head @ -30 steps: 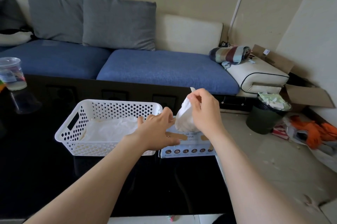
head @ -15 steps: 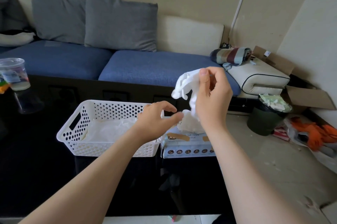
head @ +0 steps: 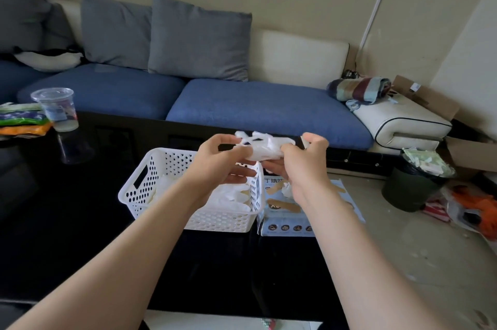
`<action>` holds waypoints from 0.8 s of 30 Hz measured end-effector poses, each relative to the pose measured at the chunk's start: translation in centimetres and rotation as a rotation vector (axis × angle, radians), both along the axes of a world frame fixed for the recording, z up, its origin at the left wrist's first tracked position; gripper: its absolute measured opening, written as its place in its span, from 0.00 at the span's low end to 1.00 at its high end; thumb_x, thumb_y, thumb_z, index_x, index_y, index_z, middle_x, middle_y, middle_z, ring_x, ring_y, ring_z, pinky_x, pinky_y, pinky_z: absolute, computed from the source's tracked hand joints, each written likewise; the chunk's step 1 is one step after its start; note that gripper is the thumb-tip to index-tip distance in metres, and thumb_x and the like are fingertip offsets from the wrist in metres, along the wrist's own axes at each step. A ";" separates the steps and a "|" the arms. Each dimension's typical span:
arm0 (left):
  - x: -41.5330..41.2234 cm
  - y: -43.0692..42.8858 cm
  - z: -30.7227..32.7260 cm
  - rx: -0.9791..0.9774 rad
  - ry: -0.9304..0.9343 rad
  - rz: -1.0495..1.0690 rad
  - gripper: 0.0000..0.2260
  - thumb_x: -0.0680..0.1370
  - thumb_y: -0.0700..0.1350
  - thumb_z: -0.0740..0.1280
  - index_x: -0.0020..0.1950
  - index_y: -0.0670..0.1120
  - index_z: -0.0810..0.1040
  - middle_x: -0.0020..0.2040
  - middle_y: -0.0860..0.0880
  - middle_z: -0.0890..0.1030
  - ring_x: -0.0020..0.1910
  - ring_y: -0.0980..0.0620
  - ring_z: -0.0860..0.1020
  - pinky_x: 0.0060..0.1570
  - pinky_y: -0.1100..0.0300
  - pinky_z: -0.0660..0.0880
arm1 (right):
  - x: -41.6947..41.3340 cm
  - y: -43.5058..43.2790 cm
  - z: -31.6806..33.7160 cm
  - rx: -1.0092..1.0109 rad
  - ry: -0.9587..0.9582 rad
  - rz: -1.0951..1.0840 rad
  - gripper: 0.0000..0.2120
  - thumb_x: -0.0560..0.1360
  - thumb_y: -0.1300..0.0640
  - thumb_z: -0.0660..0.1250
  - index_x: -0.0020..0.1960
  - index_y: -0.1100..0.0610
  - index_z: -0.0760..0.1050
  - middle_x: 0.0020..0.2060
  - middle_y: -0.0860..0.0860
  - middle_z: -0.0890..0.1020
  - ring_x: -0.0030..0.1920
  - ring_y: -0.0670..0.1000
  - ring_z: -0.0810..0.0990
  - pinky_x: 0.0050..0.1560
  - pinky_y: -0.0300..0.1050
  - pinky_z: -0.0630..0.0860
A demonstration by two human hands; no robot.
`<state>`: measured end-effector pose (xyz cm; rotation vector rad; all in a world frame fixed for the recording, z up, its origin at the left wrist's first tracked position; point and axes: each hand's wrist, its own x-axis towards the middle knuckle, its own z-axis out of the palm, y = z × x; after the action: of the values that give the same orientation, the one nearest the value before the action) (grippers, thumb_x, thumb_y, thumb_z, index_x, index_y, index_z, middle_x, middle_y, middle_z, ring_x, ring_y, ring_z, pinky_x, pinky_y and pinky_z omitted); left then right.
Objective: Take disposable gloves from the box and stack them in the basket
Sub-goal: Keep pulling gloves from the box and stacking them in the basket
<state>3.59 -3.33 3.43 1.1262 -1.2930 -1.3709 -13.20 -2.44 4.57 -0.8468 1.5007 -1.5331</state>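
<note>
A blue sofa (head: pixel 242 106) with grey cushions (head: pixel 199 39) is spread across the upper half of the frame. The lower half is filled by a glossy black table (head: pixel 67 235). At the centre of the frame, a white perforated basket (head: pixel 139 189) is set on the table, and a layer of white gloves (head: pixel 228 199) is seen lying inside it. Just to the right of the basket, touching or nearly touching its side, the glove box (head: pixel 285 222) is placed, with a tuft of white material showing at its top opening. A dark waste bin (head: pixel 411 189) is seen at the right on the floor, and a clear plastic cup (head: pixel 56 109) at the left edge of the table.

Above the gap between basket and box, a crumpled white glove (head: pixel 262 146) is held in the air between both hands. Its left end is pinched between the thumb and fingers of the left hand (head: pixel 217 165), and its right end is gripped in the closed fingers of the right hand (head: pixel 304 168).
</note>
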 end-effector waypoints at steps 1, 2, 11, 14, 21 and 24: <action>0.2 0.0 -0.1 -0.014 0.001 0.044 0.17 0.80 0.42 0.74 0.66 0.47 0.74 0.48 0.43 0.88 0.46 0.43 0.88 0.51 0.46 0.85 | 0.3 0.0 0.1 0.017 -0.020 0.025 0.24 0.79 0.68 0.59 0.68 0.44 0.65 0.60 0.60 0.79 0.44 0.62 0.90 0.47 0.56 0.88; 0.4 -0.1 -0.1 -0.040 0.001 0.083 0.16 0.80 0.40 0.73 0.66 0.48 0.74 0.48 0.43 0.88 0.45 0.44 0.88 0.50 0.47 0.86 | 0.6 0.1 0.3 0.034 -0.031 0.055 0.24 0.80 0.69 0.56 0.68 0.46 0.67 0.59 0.61 0.80 0.41 0.64 0.90 0.44 0.56 0.88; 2.1 -0.7 0.0 -0.149 -0.075 0.199 0.18 0.80 0.34 0.58 0.52 0.46 0.87 0.48 0.45 0.87 0.45 0.47 0.85 0.49 0.52 0.82 | 1.8 0.6 1.3 0.178 0.186 0.317 0.14 0.80 0.59 0.59 0.57 0.56 0.83 0.42 0.55 0.90 0.41 0.58 0.90 0.49 0.54 0.87; 2.7 -1.0 -0.4 -0.203 -0.242 0.171 0.18 0.76 0.33 0.65 0.56 0.52 0.85 0.49 0.47 0.85 0.46 0.48 0.84 0.47 0.54 0.83 | 2.1 0.8 0.6 0.094 0.400 0.283 0.07 0.79 0.61 0.68 0.50 0.55 0.85 0.39 0.51 0.89 0.37 0.53 0.90 0.38 0.47 0.84; 3.3 -1.9 -2.0 -0.410 -0.507 0.209 0.06 0.76 0.56 0.77 0.51 0.60 0.85 0.55 0.59 0.73 0.55 0.57 0.74 0.54 0.60 0.73 | 2.5 0.2 0.2 -0.087 0.662 0.215 0.09 0.75 0.49 0.77 0.38 0.49 0.86 0.31 0.41 0.84 0.34 0.39 0.81 0.39 0.37 0.73; 3.3 -2.0 -1.7 -0.454 -0.466 0.245 0.05 0.80 0.56 0.72 0.46 0.60 0.86 0.57 0.55 0.73 0.60 0.57 0.72 0.58 0.62 0.70 | 2.8 0.2 0.5 -0.086 0.587 0.261 0.18 0.77 0.51 0.74 0.31 0.55 0.78 0.24 0.42 0.74 0.28 0.41 0.72 0.39 0.41 0.69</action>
<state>6.92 -5.37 1.72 1.2652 -1.6267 -0.6031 -10.40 -2.21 5.06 -1.5763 1.6432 -1.2148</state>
